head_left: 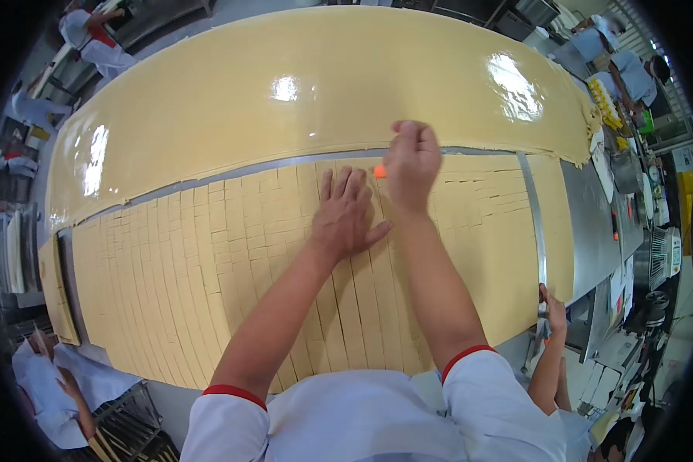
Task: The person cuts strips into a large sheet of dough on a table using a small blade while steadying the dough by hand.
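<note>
A broad sheet of pale yellow dough (pixel 285 204) lies before me, cut into long strips, with cross cuts through much of it. My left hand (pixel 344 208) rests flat on the strips near the middle, its fingers spread and holding nothing. Just to its right, my right hand (pixel 413 165) is closed in a fist above the dough's far edge. A small orange tool (pixel 379 171) shows beside that fist; its blade or working end is hidden, so its exact kind cannot be made out.
A large, glossy uncut dough sheet (pixel 208 100) covers the far side of the metal table (pixel 589 223). On the right, a co-worker's hand (pixel 554 314) holds the near end of a long metal strip (pixel 535 208). Other people stand around the room's edges.
</note>
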### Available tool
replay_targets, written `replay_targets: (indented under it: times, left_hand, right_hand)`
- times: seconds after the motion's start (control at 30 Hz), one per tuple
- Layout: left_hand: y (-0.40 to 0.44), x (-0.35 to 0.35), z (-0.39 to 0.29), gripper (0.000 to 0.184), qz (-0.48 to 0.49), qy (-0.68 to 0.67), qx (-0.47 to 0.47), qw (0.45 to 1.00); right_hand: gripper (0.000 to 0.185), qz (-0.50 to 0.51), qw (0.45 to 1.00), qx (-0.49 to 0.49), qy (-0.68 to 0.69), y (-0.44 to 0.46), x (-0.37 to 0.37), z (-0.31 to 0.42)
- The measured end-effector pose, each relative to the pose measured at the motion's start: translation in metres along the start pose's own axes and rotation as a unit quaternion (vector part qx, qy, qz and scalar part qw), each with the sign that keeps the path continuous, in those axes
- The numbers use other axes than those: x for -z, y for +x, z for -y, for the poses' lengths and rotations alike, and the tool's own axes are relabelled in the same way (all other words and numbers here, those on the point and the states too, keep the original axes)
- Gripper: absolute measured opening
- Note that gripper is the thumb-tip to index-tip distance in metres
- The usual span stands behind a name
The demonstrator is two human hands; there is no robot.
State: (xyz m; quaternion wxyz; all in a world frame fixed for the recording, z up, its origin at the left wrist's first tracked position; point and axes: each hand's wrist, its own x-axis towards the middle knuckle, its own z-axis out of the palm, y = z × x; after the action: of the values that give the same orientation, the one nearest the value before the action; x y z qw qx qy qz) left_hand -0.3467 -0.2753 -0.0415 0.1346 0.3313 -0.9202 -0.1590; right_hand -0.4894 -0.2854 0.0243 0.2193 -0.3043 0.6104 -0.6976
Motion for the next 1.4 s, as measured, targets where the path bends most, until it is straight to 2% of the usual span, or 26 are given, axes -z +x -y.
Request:
replay_targets:
  times: [0.07,0.13,0.17,0.27,0.3,0.4,0.43,0.5,0.6,0.67,0.73,0.77,0.8,0.87,0.93,1.0,1.03,1.1,1.13,1.17,1.23,1.37,1.4]
  left_hand:
    - [0.003,0.01,-0.004,0.079,-0.008,-0.005,-0.006,1.0]
    - [0.01,0.009,-0.009,0.08,-0.019,-0.007,-0.029,0.999]
    - [0.014,0.008,-0.012,0.081,-0.032,-0.01,-0.051,0.998]
    - [0.017,-0.002,-0.013,0.089,0.013,-0.016,-0.041,0.999]
    - [0.021,0.002,-0.014,0.089,0.014,-0.016,-0.038,0.999]
    - [0.028,0.006,-0.015,0.097,0.033,-0.005,-0.019,0.999]
    - [0.032,0.004,-0.014,0.097,0.021,-0.021,-0.015,0.999]
    - [0.037,0.002,-0.015,0.098,0.006,-0.038,-0.012,0.999]
    - [0.034,0.005,-0.009,0.095,0.042,-0.007,0.004,0.999]
    - [0.031,0.025,-0.009,0.08,-0.06,-0.044,0.007,0.997]
    - [0.028,0.02,-0.003,0.077,-0.071,-0.05,0.014,0.996]
    - [0.025,0.015,-0.001,0.074,-0.084,-0.057,0.027,0.994]
    - [0.021,0.009,0.002,0.074,-0.085,-0.058,0.027,0.994]
    - [0.018,0.002,0.013,0.071,-0.003,-0.046,0.005,0.999]
    - [0.018,0.019,0.012,0.073,-0.022,-0.042,0.024,0.999]
    - [0.018,0.024,0.011,0.075,-0.042,-0.036,0.035,0.998]
    - [0.015,0.028,0.012,0.075,-0.072,-0.029,0.047,0.996]
    - [0.009,0.029,0.015,0.076,-0.1,-0.022,0.055,0.993]
    - [0.005,0.024,0.016,0.078,-0.033,-0.015,0.061,0.997]
    - [0.005,0.023,0.019,0.079,0.032,-0.008,0.066,0.997]
    - [0.01,0.026,0.024,0.083,0.031,-0.002,0.067,0.997]
    - [0.001,0.03,0.005,0.091,0.04,0.0,0.086,0.996]
    - [-0.003,0.024,-0.001,0.091,0.037,0.0,0.077,0.996]
  right_hand:
    - [0.027,-0.015,0.996,-0.009,0.085,-0.003,0.013,0.041]
    - [0.028,-0.022,0.996,-0.002,0.081,0.003,0.016,0.018]
    - [0.028,-0.032,0.999,0.03,-0.003,0.01,0.013,-0.025]
    - [0.028,-0.023,0.997,0.033,-0.063,0.017,0.021,-0.02]
    - [0.028,-0.019,1.0,0.017,0.004,0.015,0.024,0.002]
    - [0.027,-0.026,0.995,-0.017,0.093,0.023,0.015,0.007]
    - [0.027,-0.033,0.999,0.021,0.004,0.032,0.009,-0.03]
    - [0.027,-0.02,0.998,0.033,-0.039,0.036,0.004,-0.025]
    - [0.026,-0.026,0.999,0.032,0.022,0.03,0.011,0.015]
    - [0.026,-0.017,0.998,0.007,0.063,0.024,0.004,0.029]
    - [0.025,-0.025,0.999,0.019,-0.016,0.026,-0.015,0.002]
    - [0.024,0.002,0.994,0.048,-0.1,0.023,-0.022,-0.026]
    - [0.024,0.002,0.994,0.049,-0.101,0.022,-0.021,-0.028]
    - [0.025,-0.015,0.998,0.046,-0.042,0.022,-0.022,-0.015]
    - [0.025,-0.02,0.998,0.051,-0.006,0.018,-0.022,0.013]
    - [0.027,0.019,0.995,0.047,0.087,0.015,-0.025,0.039]
    - [0.027,0.016,0.995,0.05,0.089,0.017,-0.033,0.024]
    - [0.027,-0.004,0.988,0.143,-0.053,0.018,-0.052,-0.026]
    - [0.027,-0.007,0.988,0.144,-0.052,0.014,-0.049,-0.032]
    - [0.027,0.007,0.995,0.094,-0.017,0.011,-0.048,-0.034]
    - [0.026,0.013,0.997,0.034,0.065,0.008,-0.04,-0.002]
    - [0.024,-0.014,0.996,0.064,0.053,-0.008,0.029,0.077]
    - [0.023,-0.003,0.995,0.026,0.094,-0.016,0.05,0.088]
